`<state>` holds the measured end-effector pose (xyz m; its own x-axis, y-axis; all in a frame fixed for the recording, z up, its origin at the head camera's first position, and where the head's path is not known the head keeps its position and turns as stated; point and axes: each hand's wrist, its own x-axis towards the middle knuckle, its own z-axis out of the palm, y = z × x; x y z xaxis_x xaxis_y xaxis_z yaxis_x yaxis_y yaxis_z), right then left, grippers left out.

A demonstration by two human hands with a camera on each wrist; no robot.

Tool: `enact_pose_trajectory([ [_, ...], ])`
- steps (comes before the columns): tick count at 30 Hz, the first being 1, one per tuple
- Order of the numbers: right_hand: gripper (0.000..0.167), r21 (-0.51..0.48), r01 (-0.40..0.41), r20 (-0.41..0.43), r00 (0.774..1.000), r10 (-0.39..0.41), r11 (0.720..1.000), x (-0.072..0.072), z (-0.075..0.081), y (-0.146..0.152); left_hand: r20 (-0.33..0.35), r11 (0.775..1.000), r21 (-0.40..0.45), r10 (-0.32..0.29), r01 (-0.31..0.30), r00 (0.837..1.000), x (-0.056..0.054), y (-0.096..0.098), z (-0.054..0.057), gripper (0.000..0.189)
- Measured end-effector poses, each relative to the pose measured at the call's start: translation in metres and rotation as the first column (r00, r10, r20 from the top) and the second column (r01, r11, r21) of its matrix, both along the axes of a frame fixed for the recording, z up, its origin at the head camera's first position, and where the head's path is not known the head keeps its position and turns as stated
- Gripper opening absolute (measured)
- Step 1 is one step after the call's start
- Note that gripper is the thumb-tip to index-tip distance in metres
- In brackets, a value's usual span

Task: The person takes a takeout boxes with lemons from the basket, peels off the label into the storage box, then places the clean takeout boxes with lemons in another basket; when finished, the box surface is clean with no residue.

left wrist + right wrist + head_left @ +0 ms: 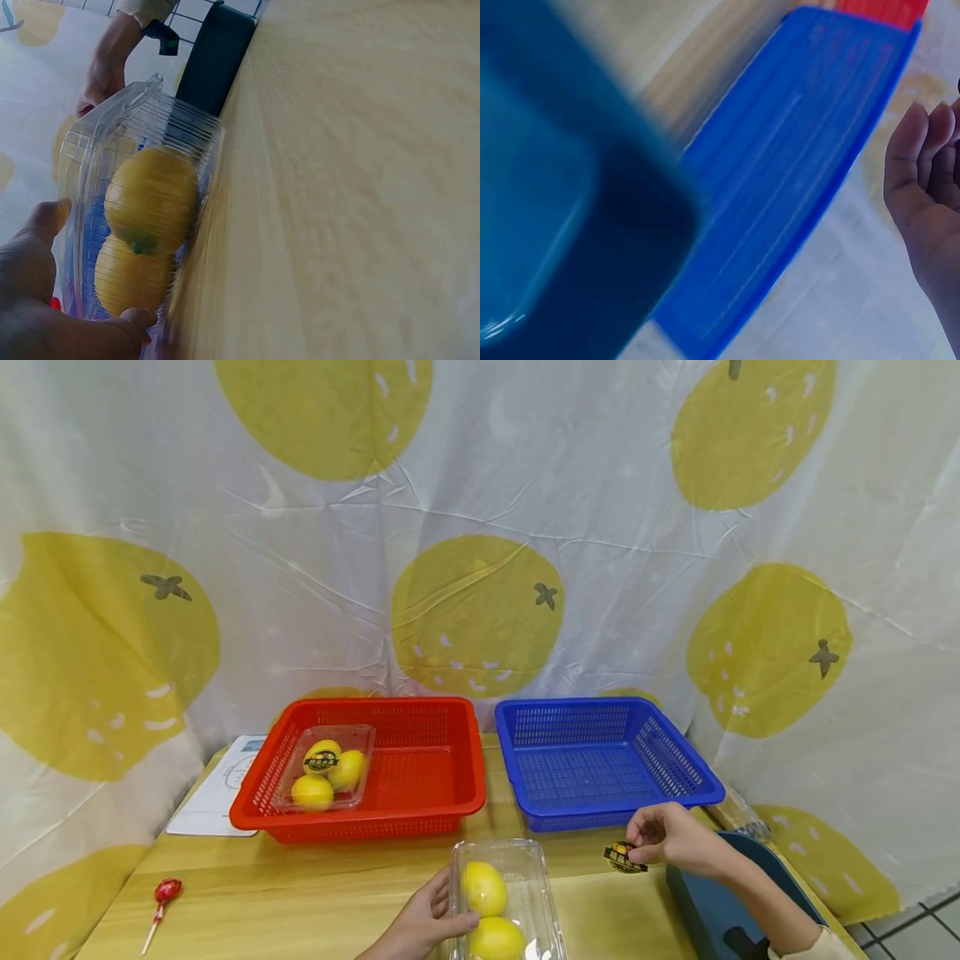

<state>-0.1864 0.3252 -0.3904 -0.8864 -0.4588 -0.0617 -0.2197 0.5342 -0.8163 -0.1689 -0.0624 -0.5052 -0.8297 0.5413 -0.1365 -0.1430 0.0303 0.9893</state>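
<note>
My left hand [429,917] grips the left side of a clear plastic box [517,853], thumb over its edge. Two yellow lemons [485,888] show inside, one behind the other. The left wrist view shows the ribbed wall of the same box, with a lemon [151,196] behind it and my thumb at its lower end. To the right of the box, my right hand [678,841] pinches a black and gold sticker [624,857] above the table. The right wrist view shows curled fingers [904,150], while the sticker is out of that frame.
A red basket [412,827] holds a closed clear box of three lemons bearing a similar sticker. Beside it stands a blue basket [615,817]. A dark teal bin [690,902] is under my right forearm. A lollipop [167,890] and a paper sheet [197,810] lie left.
</note>
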Motion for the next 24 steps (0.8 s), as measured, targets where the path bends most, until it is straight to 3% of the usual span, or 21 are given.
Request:
enact_pose_trajectory([
  [11, 0.024, 0.016, -0.073, 0.0, 0.997, 0.073, 0.997, -0.001, 0.003, 0.062, -0.017, 1.0, -0.004, -0.005, 0.005, 1.0, -0.002, 0.0, 0.0, 0.09],
  [15, 0.021, 0.139, -0.041, -0.077, 0.996, 0.052, 0.989, -0.002, 0.001, 0.078, -0.018, 1.0, -0.001, -0.006, 0.006, 1.0, -0.002, 0.0, 0.0, 0.091],
  [19, 0.024, 0.284, 0.043, -0.166, 0.986, 0.005, 0.958, -0.002, -0.003, 0.092, -0.004, 1.0, 0.008, -0.01, 0.01, 1.0, -0.001, 0.0, 0.0, 0.091],
  [21, 0.025, 0.304, 0.058, -0.177, 0.984, -0.003, 0.951, -0.002, -0.006, 0.097, 0.004, 1.0, 0.007, -0.011, 0.011, 1.0, -0.001, 0.0, 0.0, 0.091],
  [24, 0.024, 0.272, 0.015, -0.162, 0.986, 0.03, 0.962, -0.003, -0.012, 0.104, 0.009, 1.0, 0.008, -0.012, 0.012, 1.0, -0.001, 0.001, 0.0, 0.09],
])
